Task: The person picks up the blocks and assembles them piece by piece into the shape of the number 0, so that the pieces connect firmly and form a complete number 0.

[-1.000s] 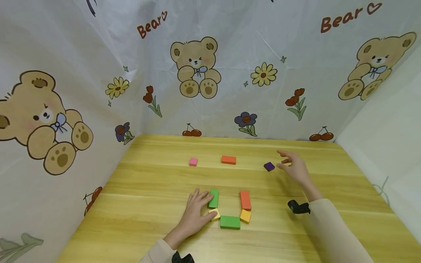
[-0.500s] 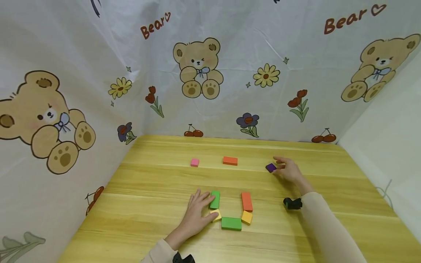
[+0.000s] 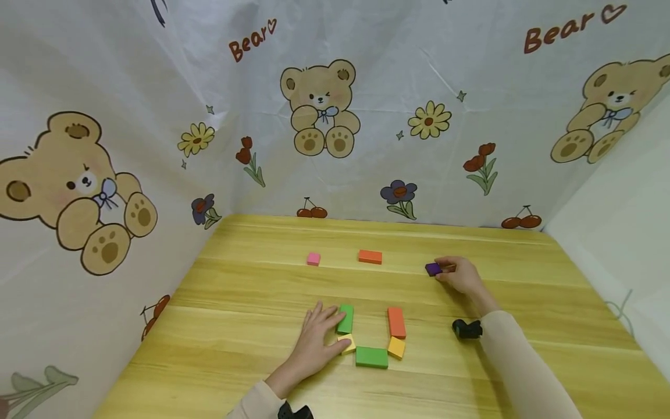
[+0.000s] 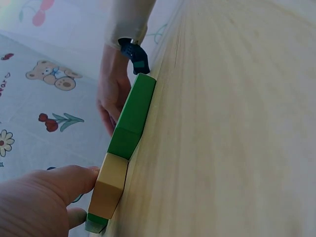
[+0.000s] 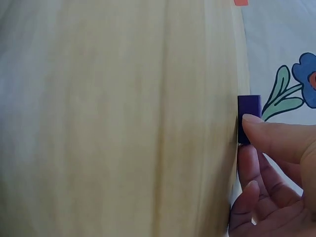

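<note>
My right hand (image 3: 464,277) pinches a small purple block (image 5: 249,106) between thumb and fingers; in the right wrist view the thumb lies on its near side, and the block is at the table surface. My left hand (image 3: 312,344) rests on the table with fingers spread. Its thumb touches a yellow block (image 4: 108,185), and a fingertip touches an upright-lying green block (image 3: 346,319). A second green block (image 3: 371,358), an orange-yellow block (image 3: 396,348) and a red-orange block (image 3: 396,323) continue from these in a U shape.
Toward the back of the wooden table (image 3: 251,279) lie a pink block (image 3: 313,259) and an orange block (image 3: 370,256). A bear-printed sheet (image 3: 366,174) hangs along the back and left edges. A thin cord (image 3: 623,308) shows at the right.
My right hand has moved in from the right and closed its thumb and fingers on the purple block, which has turned slightly. The left hand stays in place against its blocks.
</note>
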The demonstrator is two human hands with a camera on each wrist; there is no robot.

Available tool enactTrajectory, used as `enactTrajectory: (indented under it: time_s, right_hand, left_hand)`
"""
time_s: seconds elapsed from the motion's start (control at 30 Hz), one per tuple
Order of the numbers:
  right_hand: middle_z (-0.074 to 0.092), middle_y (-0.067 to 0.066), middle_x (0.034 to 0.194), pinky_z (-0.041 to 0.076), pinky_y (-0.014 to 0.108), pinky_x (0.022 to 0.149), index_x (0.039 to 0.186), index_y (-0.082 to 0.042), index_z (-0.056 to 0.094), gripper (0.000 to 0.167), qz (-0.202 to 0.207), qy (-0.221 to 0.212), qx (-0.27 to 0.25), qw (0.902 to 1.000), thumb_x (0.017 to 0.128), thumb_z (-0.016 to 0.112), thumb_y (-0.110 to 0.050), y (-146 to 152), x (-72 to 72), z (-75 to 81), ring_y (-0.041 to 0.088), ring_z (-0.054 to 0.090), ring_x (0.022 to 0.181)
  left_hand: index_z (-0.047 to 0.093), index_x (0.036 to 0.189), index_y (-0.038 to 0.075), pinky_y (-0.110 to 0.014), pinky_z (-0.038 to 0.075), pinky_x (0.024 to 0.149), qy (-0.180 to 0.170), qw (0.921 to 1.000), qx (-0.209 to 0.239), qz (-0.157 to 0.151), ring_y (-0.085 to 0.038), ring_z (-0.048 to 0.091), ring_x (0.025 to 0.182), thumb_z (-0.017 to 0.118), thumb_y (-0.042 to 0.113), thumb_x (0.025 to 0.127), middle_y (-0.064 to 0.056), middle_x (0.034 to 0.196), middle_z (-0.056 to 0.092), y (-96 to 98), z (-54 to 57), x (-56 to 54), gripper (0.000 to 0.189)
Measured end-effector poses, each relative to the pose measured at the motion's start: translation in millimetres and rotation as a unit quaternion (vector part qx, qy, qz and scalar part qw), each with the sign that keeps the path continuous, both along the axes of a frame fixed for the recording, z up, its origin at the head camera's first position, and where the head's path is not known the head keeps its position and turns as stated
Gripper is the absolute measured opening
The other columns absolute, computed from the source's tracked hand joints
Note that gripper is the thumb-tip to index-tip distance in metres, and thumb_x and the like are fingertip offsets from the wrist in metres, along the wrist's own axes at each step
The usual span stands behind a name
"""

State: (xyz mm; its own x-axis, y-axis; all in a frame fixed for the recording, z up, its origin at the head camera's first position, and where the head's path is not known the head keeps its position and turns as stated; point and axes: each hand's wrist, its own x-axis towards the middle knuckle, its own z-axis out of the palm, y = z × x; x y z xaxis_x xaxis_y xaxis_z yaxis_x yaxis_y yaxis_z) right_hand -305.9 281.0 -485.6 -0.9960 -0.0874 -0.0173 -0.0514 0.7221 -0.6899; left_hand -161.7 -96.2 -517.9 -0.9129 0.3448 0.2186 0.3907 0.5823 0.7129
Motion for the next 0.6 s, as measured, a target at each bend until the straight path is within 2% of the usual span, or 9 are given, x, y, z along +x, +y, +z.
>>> enactTrajectory:
  time_s: [0.23, 0.4, 0.47, 0.6]
  right_hand:
    - [0.066, 0.027, 0.113, 0.055, 0.038, 0.081, 0.126, 0.005, 0.062, 0.040, -0.010, -0.001, -0.011, 0.9999, 0.089, 0.070, -0.009, 2, 1.9, 0.2, 0.035, 0.065, 0.099]
    - [0.069, 0.025, 0.111, 0.053, 0.024, 0.073, 0.124, 0.005, 0.063, 0.040, -0.016, 0.004, -0.027, 0.9995, 0.088, 0.072, -0.012, 2, 5.5, 1.7, 0.030, 0.068, 0.095]
    - [0.069, 0.026, 0.111, 0.052, 0.020, 0.070, 0.124, 0.005, 0.063, 0.041, -0.020, 0.003, -0.039, 0.9990, 0.088, 0.073, -0.013, 2, 7.2, 2.7, 0.026, 0.068, 0.093]
    - [0.065, 0.028, 0.118, 0.052, 0.022, 0.065, 0.127, 0.004, 0.061, 0.045, -0.025, -0.015, -0.076, 0.9967, 0.088, 0.073, -0.016, 0, 11.2, 4.3, 0.017, 0.066, 0.091]
  left_hand:
    - [0.057, 0.136, 0.005, -0.069, 0.010, 0.114, 0.002, 1.0000, -0.002, -0.001, -0.050, 0.020, 0.144, 0.068, 0.039, 0.090, -0.018, 0.145, 0.048, 0.5, 1.6, -0.1, 0.058]
    - [0.058, 0.136, 0.006, -0.069, 0.010, 0.114, 0.000, 1.0000, -0.003, -0.001, -0.049, 0.020, 0.145, 0.069, 0.039, 0.089, -0.018, 0.145, 0.048, 0.4, 1.3, -0.1, 0.058]
    - [0.058, 0.135, 0.006, -0.069, 0.010, 0.114, 0.000, 1.0000, -0.003, -0.001, -0.049, 0.020, 0.144, 0.069, 0.038, 0.089, -0.018, 0.145, 0.048, 0.4, 1.2, 0.1, 0.058]
    - [0.058, 0.135, 0.006, -0.069, 0.010, 0.114, 0.000, 1.0000, -0.003, -0.001, -0.050, 0.020, 0.144, 0.069, 0.038, 0.089, -0.018, 0.145, 0.048, 0.2, 1.2, 0.4, 0.057]
